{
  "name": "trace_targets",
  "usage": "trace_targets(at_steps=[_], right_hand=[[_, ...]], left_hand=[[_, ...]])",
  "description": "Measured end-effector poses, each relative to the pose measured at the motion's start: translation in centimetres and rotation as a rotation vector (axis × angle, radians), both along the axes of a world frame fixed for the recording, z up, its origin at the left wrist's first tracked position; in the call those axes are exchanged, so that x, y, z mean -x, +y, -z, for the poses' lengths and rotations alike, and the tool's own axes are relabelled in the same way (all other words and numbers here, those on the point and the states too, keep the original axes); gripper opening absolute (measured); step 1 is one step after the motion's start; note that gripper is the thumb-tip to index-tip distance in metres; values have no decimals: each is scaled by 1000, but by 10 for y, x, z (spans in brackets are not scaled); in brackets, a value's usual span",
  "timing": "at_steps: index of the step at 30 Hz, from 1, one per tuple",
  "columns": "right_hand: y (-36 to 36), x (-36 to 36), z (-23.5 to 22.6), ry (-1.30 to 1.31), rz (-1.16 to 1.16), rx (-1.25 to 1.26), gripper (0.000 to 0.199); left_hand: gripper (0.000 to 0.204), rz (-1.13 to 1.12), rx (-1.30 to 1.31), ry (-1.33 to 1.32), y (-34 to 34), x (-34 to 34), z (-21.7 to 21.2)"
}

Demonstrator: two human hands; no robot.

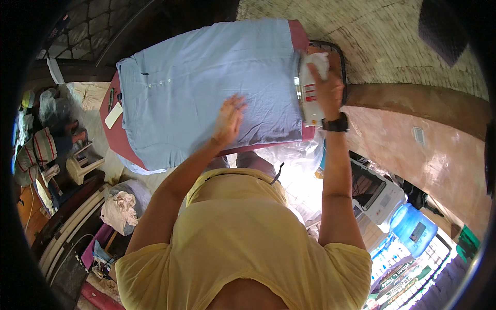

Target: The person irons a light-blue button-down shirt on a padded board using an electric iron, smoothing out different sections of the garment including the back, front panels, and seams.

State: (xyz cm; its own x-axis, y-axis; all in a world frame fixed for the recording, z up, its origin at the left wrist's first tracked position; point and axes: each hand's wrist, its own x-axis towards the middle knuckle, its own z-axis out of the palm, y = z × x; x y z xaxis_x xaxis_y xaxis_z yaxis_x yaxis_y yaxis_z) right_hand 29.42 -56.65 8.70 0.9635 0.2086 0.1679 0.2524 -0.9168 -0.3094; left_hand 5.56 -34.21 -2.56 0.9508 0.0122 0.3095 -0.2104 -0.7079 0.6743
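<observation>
A light blue shirt (206,82) lies spread flat over a dark red ironing board (116,134), its buttoned collar at the left end. My left hand (229,120) rests flat on the shirt near its lower right, fingers apart. My right hand (326,89), with a black watch on the wrist, grips a white spray bottle (310,95) with a red and white label at the board's right end, over a black wire rest (338,57).
A white card (113,115) and a pen lie on the board's left end. Clothes, bags and a plastic stool (82,165) crowd the floor at left. At right stand a white appliance (377,194) and a blue water jug (411,227). A reddish wall runs along the right.
</observation>
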Motion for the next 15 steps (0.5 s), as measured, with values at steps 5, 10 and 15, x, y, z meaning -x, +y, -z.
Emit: trace_targets(at_steps=[5, 10, 15], right_hand=[[61, 95, 15, 26, -115, -141, 58], [45, 127, 16, 12, 50, -63, 56], [-9, 137, 20, -61, -1, -140, 51]], left_hand=[[49, -85, -362, 164, 21, 6, -6], [49, -98, -394, 182, 20, 7, -4], [49, -109, -399, 189, 21, 6, -9]])
